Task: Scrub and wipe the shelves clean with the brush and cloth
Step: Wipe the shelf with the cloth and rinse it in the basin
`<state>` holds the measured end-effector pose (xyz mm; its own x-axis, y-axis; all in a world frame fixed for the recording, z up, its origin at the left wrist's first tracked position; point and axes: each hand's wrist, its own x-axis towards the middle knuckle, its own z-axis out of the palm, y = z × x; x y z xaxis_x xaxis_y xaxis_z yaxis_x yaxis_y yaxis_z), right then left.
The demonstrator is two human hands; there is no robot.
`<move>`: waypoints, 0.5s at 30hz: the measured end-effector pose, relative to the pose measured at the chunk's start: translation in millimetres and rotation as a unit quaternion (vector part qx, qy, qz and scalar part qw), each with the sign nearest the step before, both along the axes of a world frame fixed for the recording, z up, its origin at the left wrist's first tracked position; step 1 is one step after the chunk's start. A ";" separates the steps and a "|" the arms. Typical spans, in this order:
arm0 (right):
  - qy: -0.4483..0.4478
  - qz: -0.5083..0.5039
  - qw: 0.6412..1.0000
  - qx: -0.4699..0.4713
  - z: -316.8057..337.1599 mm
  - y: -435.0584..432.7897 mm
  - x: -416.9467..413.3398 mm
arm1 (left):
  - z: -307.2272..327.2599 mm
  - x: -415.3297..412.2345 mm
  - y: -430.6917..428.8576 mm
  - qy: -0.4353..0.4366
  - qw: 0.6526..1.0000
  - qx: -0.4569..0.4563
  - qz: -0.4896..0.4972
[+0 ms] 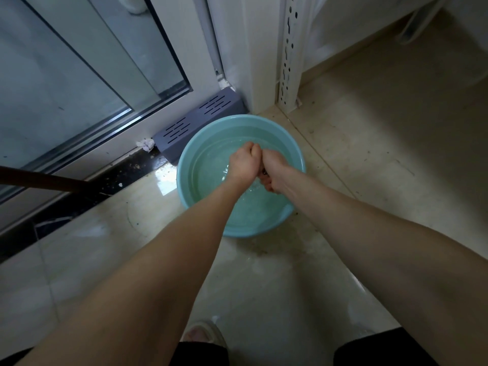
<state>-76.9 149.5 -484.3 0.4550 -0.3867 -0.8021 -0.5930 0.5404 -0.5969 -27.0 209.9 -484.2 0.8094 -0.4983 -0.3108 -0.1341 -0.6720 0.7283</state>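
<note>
A teal basin point(184, 165) holding water stands on the tiled floor. Above the water my left hand point(244, 162) and my right hand point(273, 173) are both curled into fists and pressed against each other. Between them they grip a small dark cloth point(263, 171), of which only a sliver shows. Ripples spread across the water beneath the hands. No brush is in view. The white perforated shelf upright point(287, 48) rises behind the basin on the right.
A grey vented box point(200, 120) lies against the wall just behind the basin. A sliding glass door point(66, 75) fills the left side, with a dirty black threshold point(126, 175). A brown handle point(39, 180) juts in from the left. The floor around the basin is wet.
</note>
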 end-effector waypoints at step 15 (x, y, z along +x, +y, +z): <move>0.043 0.010 0.985 -0.170 -14.3 3.7 5.3 | 3.2 -1.3 -2.3 0.161 0.985 -0.012 0.059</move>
<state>-71.6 153.1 -498.6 0.4021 -0.6306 -0.6638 -0.6571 0.3061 -0.6888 -28.4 207.6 -481.0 0.7234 -0.4173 -0.5501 0.1836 -0.6517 0.7359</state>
